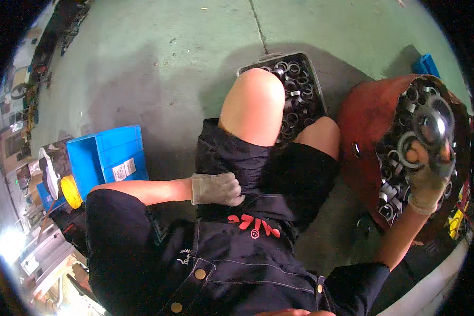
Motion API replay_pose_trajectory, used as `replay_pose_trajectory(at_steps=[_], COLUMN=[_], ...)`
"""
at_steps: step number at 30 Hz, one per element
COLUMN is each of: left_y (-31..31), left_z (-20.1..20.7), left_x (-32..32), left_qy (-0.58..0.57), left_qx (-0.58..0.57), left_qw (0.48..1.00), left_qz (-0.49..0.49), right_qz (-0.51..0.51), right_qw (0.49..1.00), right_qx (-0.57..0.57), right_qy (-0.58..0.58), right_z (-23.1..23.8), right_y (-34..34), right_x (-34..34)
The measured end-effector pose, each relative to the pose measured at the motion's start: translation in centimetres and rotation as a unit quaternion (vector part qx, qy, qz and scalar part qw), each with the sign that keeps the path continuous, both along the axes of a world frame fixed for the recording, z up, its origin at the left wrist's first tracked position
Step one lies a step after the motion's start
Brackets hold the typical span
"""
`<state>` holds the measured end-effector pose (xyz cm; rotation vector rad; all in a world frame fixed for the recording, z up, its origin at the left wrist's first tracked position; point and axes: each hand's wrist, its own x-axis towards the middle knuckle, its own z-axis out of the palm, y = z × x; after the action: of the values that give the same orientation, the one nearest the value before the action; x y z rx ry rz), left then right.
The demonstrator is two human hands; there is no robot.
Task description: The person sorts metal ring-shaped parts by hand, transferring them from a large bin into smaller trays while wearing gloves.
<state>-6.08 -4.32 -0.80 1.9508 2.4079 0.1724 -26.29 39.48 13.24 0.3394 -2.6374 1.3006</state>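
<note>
At the right, my right hand (425, 184), in a pale glove, is shut on several metal rings (431, 125). They are somewhat blurred and overlap one another. The hand is over the opening of a red drum (368, 113), which lies tilted toward me and holds many similar rings (392, 197). My left hand (216, 188), also gloved, rests at my lap against the dark shorts (237, 152). Its fingers are curled into a fist, and nothing shows in them. Beyond my knees is a dark bin (317, 84) filled with more rings (295, 95), partly hidden by my legs.
To my left stands a blue plastic crate (126, 139) with white labels, and a yellow round object (71, 191) sits beside it. A small blue container (425, 66) is behind the drum. Green-grey floor (195, 31) stretches ahead, with a dark seam. Equipment lines the far left.
</note>
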Motion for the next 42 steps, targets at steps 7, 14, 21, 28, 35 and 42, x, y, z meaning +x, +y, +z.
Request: replay_pose_trajectory(at_steps=[7,14,21,28,35,42], left_y=[0.7,0.1,1.4,1.9,9.7,16.3], left_z=[0.0,0.7,0.6,5.7,5.2,6.5], left_x=[-0.2,0.6,-1.9,-5.5,-14.7,-22.5], left_qy=[-0.065,-0.059,-0.058,-0.217,-0.255,-0.236], left_qx=[-0.052,0.015,0.034,-0.184,0.022,0.125], left_qw=[0.996,0.997,0.998,0.958,0.966,0.964], left_qz=[0.014,0.057,0.015,-0.038,0.015,-0.018], right_qz=[0.134,0.054,0.219,0.143,-0.074,0.040], right_qw=[0.694,0.616,0.880,0.984,0.907,0.729], right_qx=[-0.526,-0.511,0.367,0.028,0.354,0.615], right_qy=[-0.473,-0.597,-0.208,-0.098,-0.217,-0.297], right_z=[-7.0,-16.0,-27.1,-3.1,-6.7,-10.9], right_y=[-11.8,-18.9,-14.3,-10.8,9.4,7.9], right_x=[1.6,1.3,0.1,2.1,0.2,1.1])
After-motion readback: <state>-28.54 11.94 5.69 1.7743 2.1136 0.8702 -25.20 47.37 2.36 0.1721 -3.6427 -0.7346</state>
